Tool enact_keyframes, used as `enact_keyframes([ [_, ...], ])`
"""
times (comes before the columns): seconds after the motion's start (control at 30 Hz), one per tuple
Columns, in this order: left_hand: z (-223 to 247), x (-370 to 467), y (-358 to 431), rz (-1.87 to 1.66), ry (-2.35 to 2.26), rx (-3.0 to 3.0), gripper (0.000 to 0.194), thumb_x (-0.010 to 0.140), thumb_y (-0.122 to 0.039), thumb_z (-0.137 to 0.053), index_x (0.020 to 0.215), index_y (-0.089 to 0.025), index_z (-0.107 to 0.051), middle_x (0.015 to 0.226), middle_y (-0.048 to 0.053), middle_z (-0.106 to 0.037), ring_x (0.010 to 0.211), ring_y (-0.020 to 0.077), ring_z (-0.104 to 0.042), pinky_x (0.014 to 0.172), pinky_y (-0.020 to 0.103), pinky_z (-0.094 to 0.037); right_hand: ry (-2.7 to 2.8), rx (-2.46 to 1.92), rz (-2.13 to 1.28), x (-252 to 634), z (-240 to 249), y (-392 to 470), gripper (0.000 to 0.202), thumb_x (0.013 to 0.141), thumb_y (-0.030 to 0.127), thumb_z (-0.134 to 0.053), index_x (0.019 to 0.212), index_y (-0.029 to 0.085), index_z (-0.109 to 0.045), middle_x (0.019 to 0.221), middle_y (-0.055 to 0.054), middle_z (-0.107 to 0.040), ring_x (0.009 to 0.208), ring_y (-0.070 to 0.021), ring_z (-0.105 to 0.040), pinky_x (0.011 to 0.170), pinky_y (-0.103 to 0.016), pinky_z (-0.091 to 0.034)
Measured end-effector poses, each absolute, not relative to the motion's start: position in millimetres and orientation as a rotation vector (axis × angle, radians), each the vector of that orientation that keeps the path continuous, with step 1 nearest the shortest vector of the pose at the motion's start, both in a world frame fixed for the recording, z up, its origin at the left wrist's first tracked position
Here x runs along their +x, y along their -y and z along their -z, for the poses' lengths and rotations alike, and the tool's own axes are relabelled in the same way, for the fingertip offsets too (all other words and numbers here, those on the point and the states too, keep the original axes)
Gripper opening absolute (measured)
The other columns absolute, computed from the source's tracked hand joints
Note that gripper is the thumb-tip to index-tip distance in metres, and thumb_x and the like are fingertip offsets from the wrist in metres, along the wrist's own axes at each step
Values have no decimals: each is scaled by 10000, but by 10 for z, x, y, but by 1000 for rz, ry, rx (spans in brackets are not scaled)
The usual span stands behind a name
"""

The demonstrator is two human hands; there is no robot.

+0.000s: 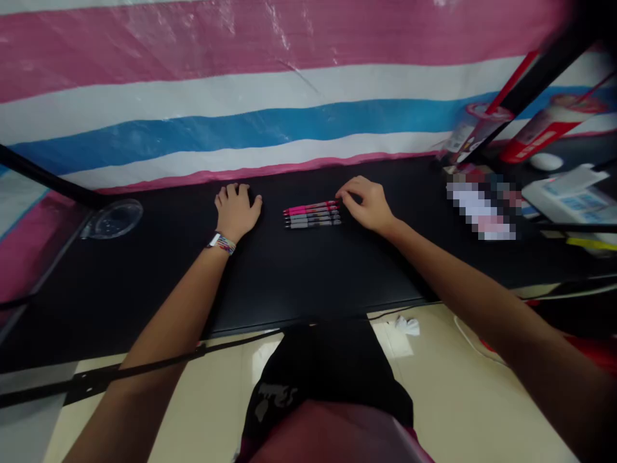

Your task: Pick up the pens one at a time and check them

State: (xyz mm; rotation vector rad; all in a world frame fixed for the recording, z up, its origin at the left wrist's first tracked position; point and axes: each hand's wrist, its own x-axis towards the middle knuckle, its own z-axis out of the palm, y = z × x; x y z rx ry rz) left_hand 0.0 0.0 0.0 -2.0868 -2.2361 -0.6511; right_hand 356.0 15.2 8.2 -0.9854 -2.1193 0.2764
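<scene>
Several pens [312, 215] lie side by side in a neat row on the black desk [289, 270], the far ones pink and the near ones grey. My right hand [367, 204] rests at their right ends, thumb and forefinger brought together close to the far pink pen [311, 209]. Whether those fingertips grip its end or only touch beside it cannot be made out. To the left of the pens, my left hand [236, 209] lies palm down on the desk with fingers spread, holding nothing. A woven band [222, 242] circles the left wrist.
A clear round plastic lid or container [116, 220] stands at the far left. Two drink cups with straws, a clear cup [475, 132] and a red cup [547, 128], are at the back right, near a white box [573, 196]. Striped sheeting [270, 128] hangs behind the desk.
</scene>
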Motion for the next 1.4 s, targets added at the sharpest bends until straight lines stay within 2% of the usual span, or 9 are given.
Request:
enact_keyframes([
  [0.13, -12, -7, 34, 673, 2212, -2135, 533, 1035, -467, -521, 1483, -199, -632, 1578, 258, -596, 1553, 538, -474, 1293, 780, -337, 2176, -797, -237, 3527, -100, -60, 286, 1069, 390, -580, 869, 264, -741, 967, -89, -748, 957, -297, -691, 920, -503, -582],
  [0.27, -32, 32, 91, 715, 2194, -2144, 524, 1030, -398, -549, 1511, -195, -596, 1541, 267, -604, 1507, 527, -526, 1275, 753, -386, 2298, -610, -160, 3442, -99, 29, 242, 1060, 424, -668, 917, 258, -770, 1033, -105, -716, 974, -297, -656, 879, -503, -572],
  [0.4, -139, 161, 189, 777, 2096, -2287, 519, 1019, -345, -576, 1514, -187, -581, 1520, 248, -600, 1432, 461, -601, 1266, 674, -450, 2390, -547, -156, 3391, -89, 50, 197, 1043, 395, -710, 933, 252, -788, 1068, -115, -726, 1009, -312, -648, 883, -514, -562],
  [0.57, -328, 396, 345, 824, 1709, -2574, 366, 1114, -402, -454, 1371, -249, -666, 1408, 146, -689, 1397, 367, -611, 1258, 596, -461, 2421, -492, -196, 3389, -92, 43, 159, 1015, 364, -759, 907, 247, -767, 1009, -91, -761, 1017, -313, -634, 915, -514, -540],
  [0.77, -349, 514, 418, 800, 1255, -2777, 316, 1085, -500, -578, 1131, -261, -779, 1109, 96, -783, 1177, 351, -661, 1162, 607, -467, 2439, -501, -248, 3392, -94, 58, 75, 975, 284, -782, 1035, 253, -816, 966, -60, -812, 1019, -310, -662, 920, -507, -518],
  [0.93, -296, 533, 396, 936, 1032, -2793, 250, 1023, -489, -749, 1094, -258, -814, 1034, 86, -804, 1113, 335, -677, 1138, 618, -466, 2207, -455, -378, 3322, -105, 83, 80, 992, 277, -769, 948, 268, -836, 925, -45, -822, 954, -276, -683, 888, -465, -567],
  [1.17, -259, 534, 378, 1091, 1048, -2710, 172, 1056, -366, -733, 1168, -276, -829, 992, 65, -812, 1034, 299, -705, 1067, 557, -512, 1917, -647, -569, 3289, -143, 77, 144, 964, 421, -850, 920, 284, -857, 919, -35, -837, 917, -257, -725, 887, -450, -584],
  [1.3, -225, 527, 351, 1202, 1104, -2603, 170, 1066, -358, -735, 1168, -268, -837, 1009, 63, -829, 1040, 296, -723, 1019, 519, -522, 1828, -727, -724, 3331, -151, 18, 175, 974, 438, -826, 972, 270, -878, 973, -47, -846, 935, -253, -745, 906, -448, -590],
  [1.4, -200, 535, 323, 1276, 1161, -2552, 161, 1064, -369, -751, 1147, -268, -846, 1041, 61, -845, 1044, 288, -736, 1016, 506, -523, 1709, -791, -952, 3352, -125, -59, 213, 912, 454, -885, 990, 255, -887, 987, -52, -853, 890, -236, -756, 846, -415, -615],
])
